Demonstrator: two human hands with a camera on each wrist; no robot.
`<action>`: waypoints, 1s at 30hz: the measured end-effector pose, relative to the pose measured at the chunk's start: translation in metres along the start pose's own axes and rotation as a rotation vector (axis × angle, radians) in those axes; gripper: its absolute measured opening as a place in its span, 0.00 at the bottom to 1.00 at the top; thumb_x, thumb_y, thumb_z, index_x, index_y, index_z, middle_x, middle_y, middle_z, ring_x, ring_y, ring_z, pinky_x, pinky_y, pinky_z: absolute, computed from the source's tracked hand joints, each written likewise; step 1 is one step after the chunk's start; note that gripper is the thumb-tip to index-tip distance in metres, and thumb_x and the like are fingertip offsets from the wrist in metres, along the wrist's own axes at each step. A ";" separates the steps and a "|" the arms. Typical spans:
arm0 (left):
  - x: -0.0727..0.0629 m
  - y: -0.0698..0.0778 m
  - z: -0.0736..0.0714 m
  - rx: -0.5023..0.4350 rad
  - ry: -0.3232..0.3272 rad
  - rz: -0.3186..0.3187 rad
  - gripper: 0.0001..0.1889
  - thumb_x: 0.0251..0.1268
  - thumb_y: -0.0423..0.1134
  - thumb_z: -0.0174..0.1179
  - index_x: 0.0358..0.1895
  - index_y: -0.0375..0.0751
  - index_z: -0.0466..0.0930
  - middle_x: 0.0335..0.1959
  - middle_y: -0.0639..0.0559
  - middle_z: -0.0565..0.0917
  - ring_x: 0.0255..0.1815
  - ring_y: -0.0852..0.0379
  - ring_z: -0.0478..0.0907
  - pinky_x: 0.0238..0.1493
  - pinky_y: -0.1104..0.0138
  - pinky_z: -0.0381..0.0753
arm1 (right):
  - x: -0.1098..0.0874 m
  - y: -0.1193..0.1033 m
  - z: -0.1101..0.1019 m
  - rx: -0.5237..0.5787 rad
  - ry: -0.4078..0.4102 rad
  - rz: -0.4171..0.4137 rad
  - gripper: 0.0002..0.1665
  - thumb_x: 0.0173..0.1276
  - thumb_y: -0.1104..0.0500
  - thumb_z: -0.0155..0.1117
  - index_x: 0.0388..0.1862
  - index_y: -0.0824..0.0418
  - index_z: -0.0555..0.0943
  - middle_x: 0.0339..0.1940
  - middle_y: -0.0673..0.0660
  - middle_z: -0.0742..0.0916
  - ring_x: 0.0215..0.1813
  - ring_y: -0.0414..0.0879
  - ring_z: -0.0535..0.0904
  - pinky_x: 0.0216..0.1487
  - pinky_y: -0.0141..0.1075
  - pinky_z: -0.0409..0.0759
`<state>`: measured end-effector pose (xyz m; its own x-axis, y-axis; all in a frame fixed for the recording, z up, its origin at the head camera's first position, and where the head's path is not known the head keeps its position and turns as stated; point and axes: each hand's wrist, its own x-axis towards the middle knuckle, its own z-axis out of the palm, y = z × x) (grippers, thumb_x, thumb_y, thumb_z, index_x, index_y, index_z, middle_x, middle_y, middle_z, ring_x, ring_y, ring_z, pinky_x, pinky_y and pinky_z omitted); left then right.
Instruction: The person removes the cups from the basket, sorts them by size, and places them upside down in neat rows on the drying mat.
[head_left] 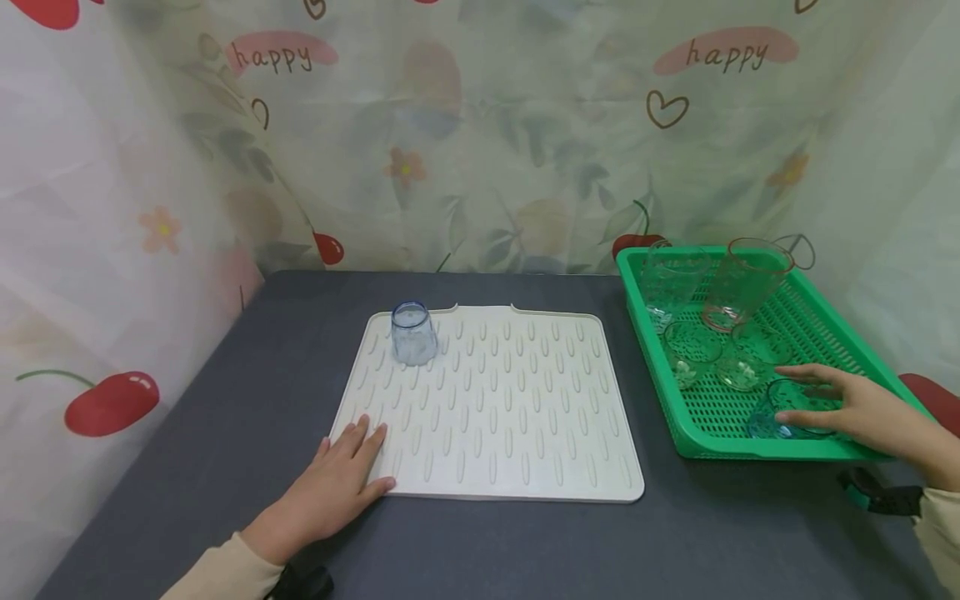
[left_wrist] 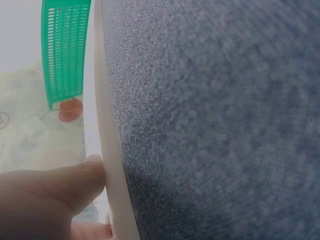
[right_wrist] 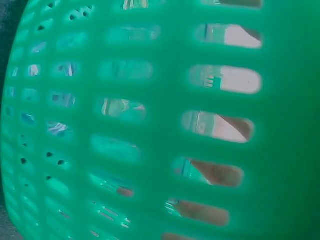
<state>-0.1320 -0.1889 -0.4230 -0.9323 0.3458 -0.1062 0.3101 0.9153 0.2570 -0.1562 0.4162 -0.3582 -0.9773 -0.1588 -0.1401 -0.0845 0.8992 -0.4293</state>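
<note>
My left hand (head_left: 326, 492) rests with spread fingers on the front left corner of a white ridged drying mat (head_left: 495, 404). In the left wrist view its thumb (left_wrist: 80, 187) lies against the mat's pale edge (left_wrist: 112, 165). On the mat's back left part a bluish glass (head_left: 414, 337) stands upside down. My right hand (head_left: 877, 417) reaches into a green basket (head_left: 663, 396), its fingers extended and thumb apart around a blue glass (head_left: 765, 418). Whether they touch it, I cannot tell. Basket slats (right_wrist: 170, 90) mostly screen that hand in the right wrist view.
Inside the basket are also two small clear glasses (head_left: 692, 343), a tall clear glass (head_left: 675, 279) and a pink-rimmed mug (head_left: 746, 279) with a handle. Dark grey cloth (head_left: 247, 400) covers the table. Patterned curtains (head_left: 480, 150) hang behind and at the sides.
</note>
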 end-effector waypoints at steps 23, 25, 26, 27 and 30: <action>0.002 -0.001 0.001 0.019 -0.008 -0.005 0.38 0.67 0.54 0.57 0.72 0.34 0.60 0.74 0.30 0.57 0.74 0.33 0.55 0.67 0.34 0.53 | 0.003 0.008 0.001 -0.019 -0.024 -0.032 0.51 0.60 0.48 0.72 0.71 0.71 0.59 0.59 0.79 0.73 0.56 0.76 0.71 0.39 0.55 0.79; 0.002 -0.002 0.002 0.019 -0.004 -0.001 0.38 0.67 0.54 0.57 0.72 0.34 0.60 0.74 0.30 0.57 0.74 0.33 0.56 0.67 0.34 0.53 | 0.002 0.007 0.002 -0.017 0.004 -0.017 0.51 0.60 0.47 0.72 0.72 0.71 0.59 0.58 0.80 0.73 0.54 0.76 0.73 0.38 0.55 0.79; 0.002 -0.002 0.002 0.019 -0.003 0.001 0.38 0.67 0.54 0.57 0.72 0.34 0.60 0.74 0.30 0.57 0.74 0.32 0.56 0.67 0.34 0.53 | 0.002 0.007 0.002 -0.014 0.021 -0.013 0.52 0.60 0.46 0.72 0.72 0.71 0.59 0.58 0.80 0.73 0.53 0.77 0.74 0.38 0.55 0.79; 0.001 -0.002 0.002 0.020 -0.001 0.002 0.38 0.67 0.54 0.57 0.72 0.33 0.61 0.73 0.30 0.58 0.74 0.32 0.56 0.67 0.34 0.53 | 0.002 0.006 0.002 -0.005 0.037 -0.009 0.52 0.60 0.47 0.72 0.72 0.72 0.58 0.58 0.80 0.73 0.52 0.77 0.75 0.37 0.55 0.80; 0.001 -0.002 0.003 0.019 0.000 0.005 0.38 0.67 0.54 0.57 0.72 0.33 0.61 0.73 0.30 0.58 0.73 0.32 0.56 0.67 0.34 0.53 | -0.001 0.006 0.003 0.035 0.106 -0.006 0.52 0.61 0.49 0.71 0.73 0.72 0.57 0.59 0.80 0.71 0.52 0.78 0.74 0.37 0.56 0.80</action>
<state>-0.1332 -0.1902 -0.4264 -0.9308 0.3504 -0.1046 0.3183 0.9172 0.2397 -0.1557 0.4206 -0.3631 -0.9920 -0.1188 -0.0430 -0.0858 0.8831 -0.4613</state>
